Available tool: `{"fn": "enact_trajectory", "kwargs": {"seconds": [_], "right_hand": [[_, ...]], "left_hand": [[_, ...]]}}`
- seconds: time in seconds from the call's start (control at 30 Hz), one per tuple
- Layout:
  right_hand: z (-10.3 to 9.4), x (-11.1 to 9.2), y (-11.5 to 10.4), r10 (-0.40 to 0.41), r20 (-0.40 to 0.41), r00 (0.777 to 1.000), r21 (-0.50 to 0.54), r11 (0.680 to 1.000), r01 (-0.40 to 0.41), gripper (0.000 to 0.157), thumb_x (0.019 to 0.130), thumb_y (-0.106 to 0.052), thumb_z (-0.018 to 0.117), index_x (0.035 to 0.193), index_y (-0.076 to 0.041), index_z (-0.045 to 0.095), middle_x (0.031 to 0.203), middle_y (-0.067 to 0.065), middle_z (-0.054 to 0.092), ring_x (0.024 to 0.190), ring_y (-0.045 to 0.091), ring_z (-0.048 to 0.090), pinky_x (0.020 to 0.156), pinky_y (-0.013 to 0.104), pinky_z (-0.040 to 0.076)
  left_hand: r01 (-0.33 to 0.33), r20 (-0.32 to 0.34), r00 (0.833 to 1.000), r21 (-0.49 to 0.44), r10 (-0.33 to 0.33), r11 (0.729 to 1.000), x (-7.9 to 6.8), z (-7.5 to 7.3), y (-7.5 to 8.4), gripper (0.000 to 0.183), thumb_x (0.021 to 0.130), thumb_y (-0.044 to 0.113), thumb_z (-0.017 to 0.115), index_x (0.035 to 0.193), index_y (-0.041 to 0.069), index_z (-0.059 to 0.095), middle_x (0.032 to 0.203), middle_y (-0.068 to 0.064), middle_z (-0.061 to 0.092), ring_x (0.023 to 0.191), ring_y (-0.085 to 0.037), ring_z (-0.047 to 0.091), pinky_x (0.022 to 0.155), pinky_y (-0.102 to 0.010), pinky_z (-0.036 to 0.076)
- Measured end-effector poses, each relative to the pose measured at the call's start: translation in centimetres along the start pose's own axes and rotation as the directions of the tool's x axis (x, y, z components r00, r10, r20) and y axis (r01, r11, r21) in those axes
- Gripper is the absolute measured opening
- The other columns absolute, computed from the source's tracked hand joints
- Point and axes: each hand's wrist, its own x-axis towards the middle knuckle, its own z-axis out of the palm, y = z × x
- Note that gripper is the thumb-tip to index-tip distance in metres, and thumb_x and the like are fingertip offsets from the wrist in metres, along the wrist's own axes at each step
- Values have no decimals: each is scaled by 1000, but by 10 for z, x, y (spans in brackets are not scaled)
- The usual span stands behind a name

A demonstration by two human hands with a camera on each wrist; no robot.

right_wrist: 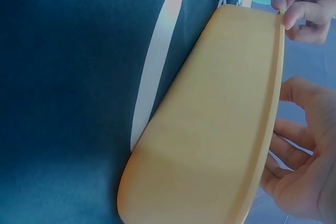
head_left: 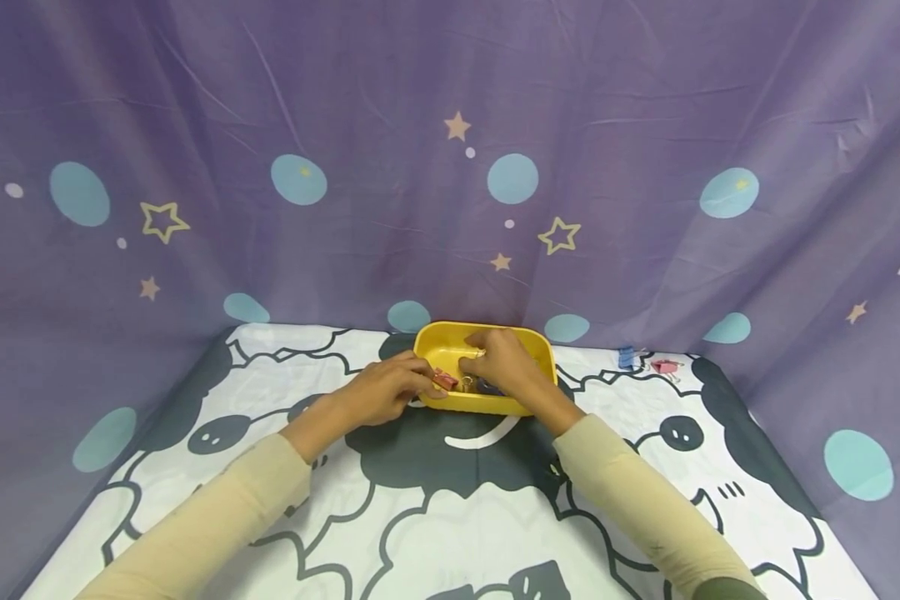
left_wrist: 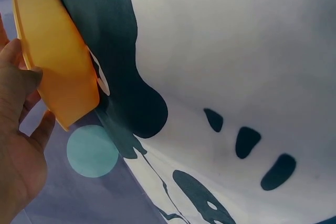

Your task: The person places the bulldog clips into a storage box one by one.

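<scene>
A yellow plastic basket (head_left: 487, 405) stands at the far edge of the table, its outer wall filling much of the right wrist view. My left hand (head_left: 392, 387) grips its left rim, thumb and fingers pinching the edge, as the right wrist view also shows. Over the rim, my right hand (head_left: 506, 362) reaches down inside, thumb and forefinger spread apart with a pale spot near them. Inside the basket lie a small red piece (head_left: 445, 379), a little gold-coloured metal piece (head_left: 467, 383) and a dark item (head_left: 486, 387), partly covered by the right hand.
On the cloth to the right of the basket lie a small blue object (head_left: 626, 358) and a small pink one (head_left: 666, 367). A black-and-white cartoon cloth (head_left: 480, 508) covers the table. Behind it hangs a purple curtain (head_left: 390, 233).
</scene>
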Motion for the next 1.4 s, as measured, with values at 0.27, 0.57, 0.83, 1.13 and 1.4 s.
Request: {"fn": "enact_trajectory", "kwargs": {"seconds": [0.27, 0.57, 0.83, 1.13, 1.4], "right_hand": [[-10, -8, 1, -24, -52, 998, -17, 1000, 23, 47, 90, -28, 82, 126, 2, 84, 120, 20, 85, 97, 31, 84, 102, 54, 65], [-33, -21, -6, 68, -96, 993, -51, 996, -73, 47, 96, -26, 84, 136, -1, 81, 133, 20, 82, 126, 40, 79, 110, 54, 62], [-41, -29, 5, 94, -97, 991, -23, 995, -96, 47, 99, -27, 81, 135, 2, 80, 137, 20, 80, 126, 39, 78, 111, 56, 61], [-61, -38, 13, 136, -104, 985, -19, 990, -138, 50, 101, -27, 81, 141, 2, 77, 142, 21, 78, 134, 40, 75, 112, 58, 61], [-72, -46, 23, 171, -123, 978, -38, 984, -177, 52, 101, -32, 80, 140, 2, 77, 141, 21, 79, 133, 42, 74, 111, 60, 61]], "left_hand": [[2, -13, 1000, -4, -2, 1000, 0, -1, 1, 51, 99, -9, 72, 125, 32, 89, 118, 8, 77, 115, -15, 67, 88, -36, 61], [22, -7, 1000, -5, -22, 1000, -1, -3, 3, 49, 99, -9, 72, 124, 30, 89, 120, 7, 78, 116, -16, 66, 89, -37, 62], [25, -7, 1000, -8, -25, 1000, 0, -1, 3, 50, 99, -9, 73, 125, 31, 89, 118, 7, 79, 116, -16, 67, 88, -37, 61], [16, -17, 1000, -2, -16, 1000, 0, 0, 1, 52, 98, -10, 73, 125, 31, 89, 118, 8, 78, 116, -15, 66, 88, -36, 61], [2, -3, 1000, -12, -2, 1000, -1, 0, 1, 53, 100, -11, 68, 128, 31, 88, 121, 7, 79, 114, -15, 65, 89, -36, 60]]}}
